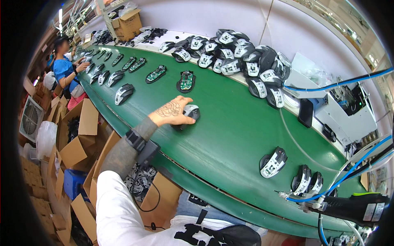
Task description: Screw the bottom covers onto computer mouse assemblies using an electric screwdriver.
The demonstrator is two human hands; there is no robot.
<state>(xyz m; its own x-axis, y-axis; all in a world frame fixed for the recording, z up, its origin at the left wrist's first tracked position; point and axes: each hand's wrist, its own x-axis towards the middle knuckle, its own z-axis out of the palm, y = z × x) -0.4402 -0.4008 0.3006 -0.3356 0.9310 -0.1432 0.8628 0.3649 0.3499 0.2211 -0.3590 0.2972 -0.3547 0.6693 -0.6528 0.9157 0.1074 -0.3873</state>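
Note:
My left hand [174,112], with a tattoo on its back and a black strap at the wrist, reaches over the green conveyor belt [221,135]. Its fingers and thumb close round a grey-and-black computer mouse shell [192,111], which is partly hidden under the palm. Just beyond sits a mouse base with a green circuit board [187,81]; a second circuit-board base [156,74] lies to its left. A mouse shell [124,94] rests on the near left of the belt. My right hand does not show.
Along the far edge lies a heap of mouse shells [230,51]. At right are a single shell [273,162], a black tool with blue hoses [355,207] and a white machine [342,110]. Cardboard boxes [82,127] crowd the left, where a person in blue [63,67] works.

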